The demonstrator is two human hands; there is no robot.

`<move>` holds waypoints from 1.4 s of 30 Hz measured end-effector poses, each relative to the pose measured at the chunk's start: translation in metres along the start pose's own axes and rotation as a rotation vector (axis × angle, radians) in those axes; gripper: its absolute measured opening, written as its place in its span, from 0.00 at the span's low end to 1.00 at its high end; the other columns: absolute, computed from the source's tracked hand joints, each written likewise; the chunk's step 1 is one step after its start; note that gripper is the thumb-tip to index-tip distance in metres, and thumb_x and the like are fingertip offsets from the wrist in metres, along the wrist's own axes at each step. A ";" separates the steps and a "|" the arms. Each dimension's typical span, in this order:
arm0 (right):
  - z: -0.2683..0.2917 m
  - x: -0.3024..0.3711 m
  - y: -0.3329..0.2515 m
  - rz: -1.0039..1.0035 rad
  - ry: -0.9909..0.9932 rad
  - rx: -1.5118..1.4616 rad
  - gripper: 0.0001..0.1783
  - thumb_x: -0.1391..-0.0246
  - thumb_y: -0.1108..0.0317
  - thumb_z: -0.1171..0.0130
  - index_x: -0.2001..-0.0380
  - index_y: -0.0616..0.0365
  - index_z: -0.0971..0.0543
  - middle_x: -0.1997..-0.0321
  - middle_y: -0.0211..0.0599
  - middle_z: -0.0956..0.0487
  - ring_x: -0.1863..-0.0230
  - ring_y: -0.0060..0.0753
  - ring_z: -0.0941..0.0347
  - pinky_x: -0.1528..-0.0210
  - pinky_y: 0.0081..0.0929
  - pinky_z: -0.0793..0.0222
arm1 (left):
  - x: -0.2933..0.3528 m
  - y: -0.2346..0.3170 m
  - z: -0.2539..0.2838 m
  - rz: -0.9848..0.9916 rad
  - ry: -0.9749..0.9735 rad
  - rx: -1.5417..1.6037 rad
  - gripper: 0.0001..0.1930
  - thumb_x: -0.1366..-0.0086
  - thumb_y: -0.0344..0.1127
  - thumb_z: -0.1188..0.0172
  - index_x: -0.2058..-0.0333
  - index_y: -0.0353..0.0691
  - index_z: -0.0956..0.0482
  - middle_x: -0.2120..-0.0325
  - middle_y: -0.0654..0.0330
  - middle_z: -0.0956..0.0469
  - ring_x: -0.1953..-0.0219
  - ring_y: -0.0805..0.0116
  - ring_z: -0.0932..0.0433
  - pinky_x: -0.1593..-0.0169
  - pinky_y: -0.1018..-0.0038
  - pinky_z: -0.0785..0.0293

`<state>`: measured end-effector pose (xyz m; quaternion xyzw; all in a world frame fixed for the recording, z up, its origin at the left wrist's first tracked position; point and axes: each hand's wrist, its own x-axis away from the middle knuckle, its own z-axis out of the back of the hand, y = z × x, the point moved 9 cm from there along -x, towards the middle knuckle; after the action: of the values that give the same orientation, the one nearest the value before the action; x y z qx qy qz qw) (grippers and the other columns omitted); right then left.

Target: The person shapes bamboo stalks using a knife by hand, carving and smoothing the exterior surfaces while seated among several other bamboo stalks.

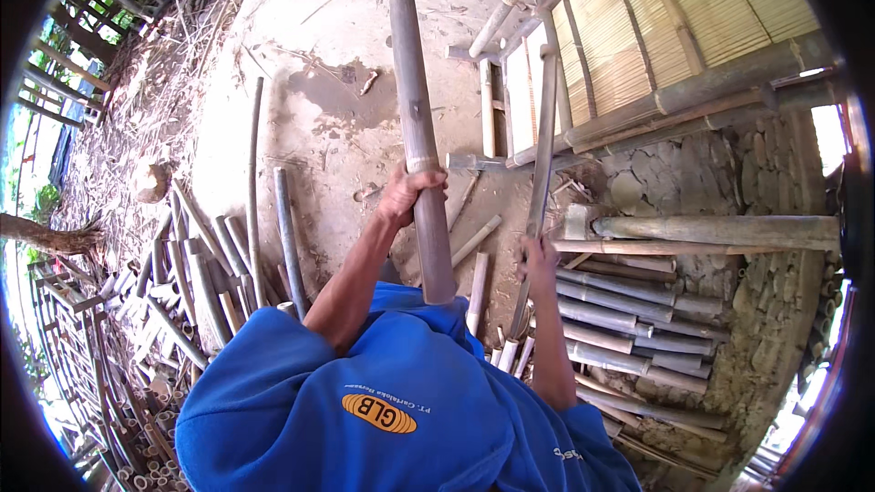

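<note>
My left hand [415, 196] is wrapped round a thick grey-brown bamboo pole [416, 100], a bit below its middle. The pole is tilted, its near end close to my chest and its far end over the ground. To the right, my right hand [538, 260] closes round a long, narrow, dark strip [541, 146] that looks like split bamboo. This strip points away from me, and its far end lies beside the bamboo frame. A gap separates the pole from the strip. The fingers of my right hand are slightly blurred.
Cut bamboo lengths [606, 310] are stacked at the right by a cracked wall. More bamboo pieces [205, 282] are heaped at the left. A bamboo frame with yellowish slatted panels [629, 27] stands at the far right. Pale ground [301, 36] with scattered debris lies ahead.
</note>
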<state>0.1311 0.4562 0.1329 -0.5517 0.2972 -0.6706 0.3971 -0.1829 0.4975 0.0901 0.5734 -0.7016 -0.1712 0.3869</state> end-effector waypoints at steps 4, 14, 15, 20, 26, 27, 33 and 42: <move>-0.006 0.039 0.033 -0.117 0.015 0.036 0.08 0.39 0.62 0.39 0.64 0.52 0.26 0.81 0.26 0.30 0.88 0.17 0.39 0.87 0.21 0.43 | -0.008 0.046 -0.033 -0.012 -0.217 0.253 0.36 0.48 0.36 0.26 0.40 0.39 0.30 0.57 0.59 0.20 0.56 0.63 0.19 0.54 0.59 0.16; 0.045 0.129 0.051 0.386 0.286 0.395 0.08 0.42 0.73 0.44 0.60 0.63 0.29 0.75 0.35 0.28 0.70 0.34 0.31 0.65 0.35 0.34 | 0.017 0.002 -0.018 -0.062 0.228 -0.091 0.25 0.51 0.31 0.25 0.55 0.35 0.26 0.69 0.57 0.21 0.72 0.65 0.20 0.67 0.65 0.18; 0.052 0.131 0.050 0.386 0.299 0.383 0.08 0.42 0.73 0.44 0.60 0.63 0.29 0.75 0.35 0.28 0.70 0.34 0.31 0.65 0.35 0.34 | 0.016 0.000 -0.020 -0.061 0.215 -0.102 0.25 0.51 0.31 0.25 0.55 0.35 0.26 0.69 0.57 0.21 0.72 0.65 0.20 0.67 0.65 0.18; 0.083 0.132 0.061 0.487 0.189 0.656 0.11 0.43 0.70 0.41 0.60 0.61 0.28 0.76 0.55 0.24 0.71 0.63 0.23 0.68 0.54 0.30 | 0.012 -0.035 -0.071 0.019 -0.034 -0.122 0.30 0.47 0.43 0.25 0.49 0.35 0.25 0.66 0.58 0.21 0.63 0.64 0.19 0.58 0.63 0.18; 0.143 0.183 0.135 0.327 0.365 0.394 0.09 0.44 0.73 0.39 0.62 0.59 0.28 0.77 0.44 0.28 0.76 0.51 0.31 0.70 0.42 0.32 | 0.019 -0.107 -0.123 0.253 -0.151 0.200 0.30 0.44 0.48 0.28 0.48 0.37 0.25 0.61 0.54 0.20 0.59 0.61 0.17 0.52 0.62 0.17; 0.147 0.195 0.159 0.195 0.361 0.387 0.10 0.44 0.72 0.38 0.62 0.58 0.28 0.75 0.44 0.27 0.74 0.52 0.28 0.68 0.44 0.31 | 0.026 -0.130 -0.118 0.421 -0.189 0.304 0.31 0.43 0.50 0.29 0.47 0.36 0.26 0.59 0.53 0.20 0.57 0.60 0.17 0.50 0.61 0.17; 0.159 0.300 0.283 -0.147 0.524 0.342 0.15 0.46 0.66 0.34 0.58 0.53 0.26 0.71 0.52 0.20 0.64 0.62 0.20 0.63 0.53 0.27 | 0.079 -0.217 -0.176 0.735 -0.372 0.441 0.37 0.46 0.40 0.37 0.40 0.25 0.36 0.53 0.50 0.26 0.50 0.57 0.21 0.42 0.59 0.22; 0.061 0.415 0.365 -0.492 1.113 -0.336 0.18 0.47 0.62 0.31 0.59 0.62 0.22 0.74 0.44 0.24 0.72 0.39 0.27 0.64 0.42 0.29 | 0.100 -0.326 -0.238 0.995 -0.479 -0.148 0.29 0.44 0.34 0.33 0.43 0.33 0.27 0.51 0.51 0.20 0.45 0.53 0.22 0.34 0.55 0.28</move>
<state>0.2335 -0.0841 0.0496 -0.2270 0.4251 -0.8730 -0.0750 0.2079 0.3596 0.0543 0.0894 -0.9421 -0.1423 0.2901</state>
